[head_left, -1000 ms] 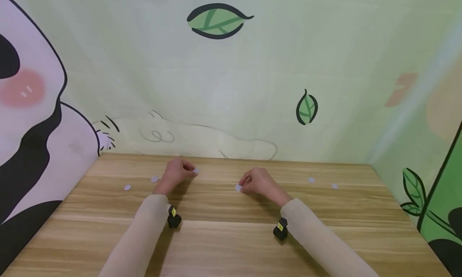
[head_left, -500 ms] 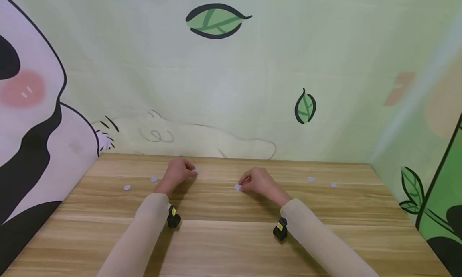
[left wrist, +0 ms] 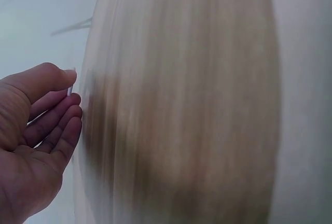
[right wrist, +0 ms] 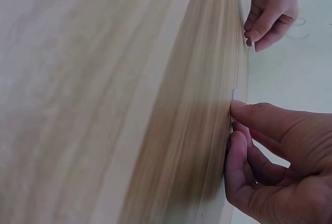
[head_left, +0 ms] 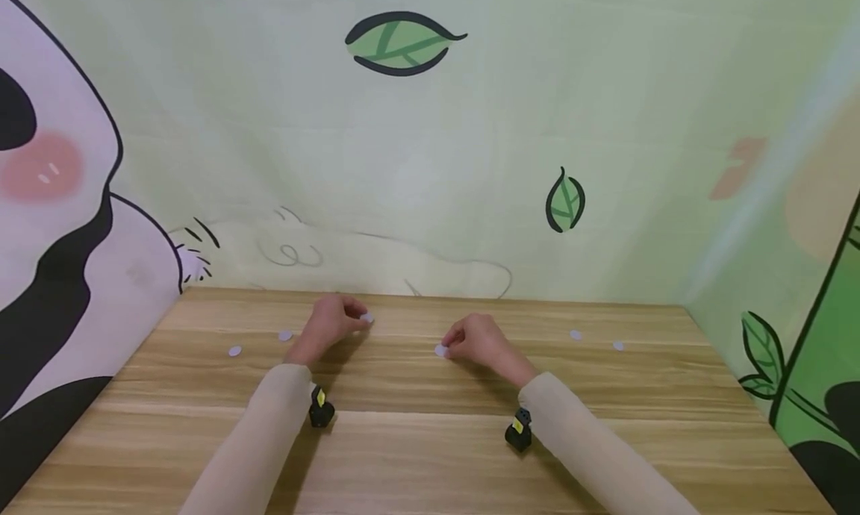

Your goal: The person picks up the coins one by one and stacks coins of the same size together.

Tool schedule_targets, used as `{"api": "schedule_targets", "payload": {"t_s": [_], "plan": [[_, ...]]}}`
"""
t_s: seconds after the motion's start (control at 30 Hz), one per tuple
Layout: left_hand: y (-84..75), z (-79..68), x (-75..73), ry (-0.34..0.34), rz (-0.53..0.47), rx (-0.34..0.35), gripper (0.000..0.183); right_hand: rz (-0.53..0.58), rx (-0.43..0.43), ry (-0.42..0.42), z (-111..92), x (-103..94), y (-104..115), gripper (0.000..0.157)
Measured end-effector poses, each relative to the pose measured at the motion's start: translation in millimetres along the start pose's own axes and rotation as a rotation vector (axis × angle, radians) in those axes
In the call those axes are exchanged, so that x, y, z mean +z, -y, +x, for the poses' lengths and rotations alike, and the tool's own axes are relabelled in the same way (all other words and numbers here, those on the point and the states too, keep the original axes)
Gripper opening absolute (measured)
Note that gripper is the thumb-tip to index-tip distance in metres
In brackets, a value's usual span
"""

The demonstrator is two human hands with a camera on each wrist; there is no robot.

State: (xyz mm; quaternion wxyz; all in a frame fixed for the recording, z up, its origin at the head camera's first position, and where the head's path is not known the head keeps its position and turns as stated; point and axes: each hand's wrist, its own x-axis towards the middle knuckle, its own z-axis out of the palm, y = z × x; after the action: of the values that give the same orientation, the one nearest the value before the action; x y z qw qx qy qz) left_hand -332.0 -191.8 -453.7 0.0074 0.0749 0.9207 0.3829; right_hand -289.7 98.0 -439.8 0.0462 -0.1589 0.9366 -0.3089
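Note:
Near the back of the table my left hand [head_left: 329,322] pinches a small thin white disc [head_left: 366,317] between thumb and fingertips. The left wrist view shows that disc [left wrist: 71,83] edge-on, its lower end at the curled fingers. To the right and a little nearer, my right hand [head_left: 480,339] has its thumb and fingers on another white disc [head_left: 440,350], low over the wood. Seen from the right wrist, the disc's edge [right wrist: 233,95] shows just past the thumb tip, and the other fingers are curled beneath. Both discs are partly covered by fingers.
Two white discs, an outer one [head_left: 234,351] and an inner one [head_left: 285,336], lie left of my left hand. Two more, one nearer [head_left: 575,335] and one farther out [head_left: 618,345], lie on the right. Behind the wooden table [head_left: 403,455] hangs a printed cloth [head_left: 430,149].
The head view has shifted slightly. Both hands keep their places and their hold on the discs, and the discs on the table have not moved.

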Motion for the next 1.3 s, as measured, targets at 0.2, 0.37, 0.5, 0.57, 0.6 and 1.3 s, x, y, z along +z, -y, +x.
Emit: {"api": "schedule_targets", "payload": {"t_s": [0.2, 0.37, 0.5, 0.57, 0.6, 1.3], "plan": [[-6.4, -1.1, 2.8, 0.004, -0.008, 0.024, 0.020, -0.001, 0.000, -0.001, -0.3, 1.4, 0.5, 0.007], [-11.2, -0.3, 4.9, 0.010, -0.017, 0.031, 0.020, -0.015, -0.005, -0.003, 0.0, 1.4, -0.6, 0.007], [-14.5, -0.3, 6.5, 0.009, -0.015, 0.038, 0.020, -0.020, -0.002, -0.001, 0.0, 1.5, -0.7, 0.007], [-16.6, -0.6, 7.2, 0.014, -0.012, 0.053, 0.020, -0.020, 0.001, -0.001, 0.5, 1.4, -0.7, 0.007], [-18.1, -1.1, 7.6, 0.018, -0.017, 0.056, 0.020, -0.020, 0.003, -0.001, 0.8, 1.4, -0.9, 0.007], [-46.7, -4.8, 26.6, 0.136, -0.034, 0.222, 0.014, -0.013, 0.011, -0.001, 1.2, -0.9, 1.1, 0.009]]}}
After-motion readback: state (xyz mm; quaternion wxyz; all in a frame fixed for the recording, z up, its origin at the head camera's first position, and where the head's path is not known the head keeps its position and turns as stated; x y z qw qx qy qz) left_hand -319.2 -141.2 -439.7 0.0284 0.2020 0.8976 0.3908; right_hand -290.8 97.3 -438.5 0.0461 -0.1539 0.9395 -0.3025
